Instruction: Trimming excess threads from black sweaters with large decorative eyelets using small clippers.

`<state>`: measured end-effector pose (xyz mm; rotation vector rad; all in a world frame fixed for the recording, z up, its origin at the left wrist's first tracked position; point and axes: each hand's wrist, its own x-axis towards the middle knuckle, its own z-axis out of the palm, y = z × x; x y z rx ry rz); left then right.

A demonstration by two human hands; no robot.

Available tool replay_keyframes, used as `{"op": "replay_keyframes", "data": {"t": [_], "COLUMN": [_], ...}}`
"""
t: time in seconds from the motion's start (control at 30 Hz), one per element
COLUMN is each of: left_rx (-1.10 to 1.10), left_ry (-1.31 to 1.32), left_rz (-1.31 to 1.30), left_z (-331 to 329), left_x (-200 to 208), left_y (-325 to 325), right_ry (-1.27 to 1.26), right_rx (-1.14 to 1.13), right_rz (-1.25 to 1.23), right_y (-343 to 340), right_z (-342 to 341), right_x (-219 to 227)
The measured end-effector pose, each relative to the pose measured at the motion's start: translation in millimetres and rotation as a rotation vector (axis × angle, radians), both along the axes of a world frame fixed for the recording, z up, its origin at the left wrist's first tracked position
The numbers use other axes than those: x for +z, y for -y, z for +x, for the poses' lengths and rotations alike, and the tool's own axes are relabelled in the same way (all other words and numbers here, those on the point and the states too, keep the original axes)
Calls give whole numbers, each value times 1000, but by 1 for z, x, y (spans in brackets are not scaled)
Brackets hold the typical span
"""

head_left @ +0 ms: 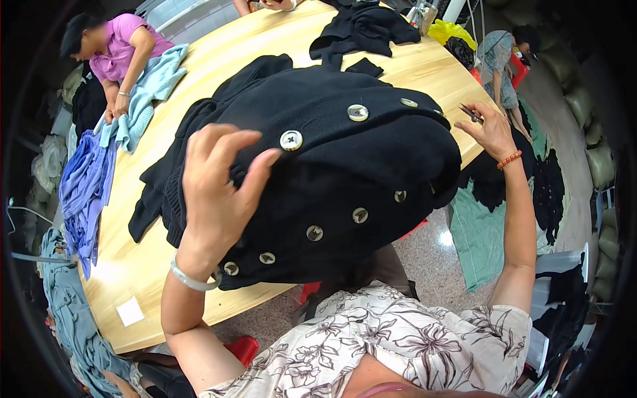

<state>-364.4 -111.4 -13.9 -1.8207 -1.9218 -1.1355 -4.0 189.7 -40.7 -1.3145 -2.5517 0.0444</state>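
A black cardigan is spread over the near edge of the desk, its pale buttons in two rows. The left hand is laid on the cardigan's left part, fingers curled closed on the knit just left of a button. The right hand is raised off the cardigan's right end, pinched shut on small snips. Beyond the cardigan, more black knitwear is heaped.

Black cardigan w/ pale silvery buttons, light-wood table, pink shirt.
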Motion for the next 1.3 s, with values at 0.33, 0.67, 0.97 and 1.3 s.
{"op": "replay_keyframes", "data": {"t": [0.33,0.67,0.97,1.3], "left_rx": [73,47,-15,-27], "left_ry": [32,103,341,429], "left_rz": [-320,-230,-8,52], "left_z": [19,28,34,36], "left_x": [-8,-18,-45,-66], "left_y": [-41,-31,-14,-12], "right_ry": [-283,-402,-472,-274], "right_rx": [175,407,658,600], "right_rz": [76,11,-349,-411], "right_y": [49,95,141,166], "right_z": [-29,-54,-96,-149], "right_x": [4,11,24,20]}}
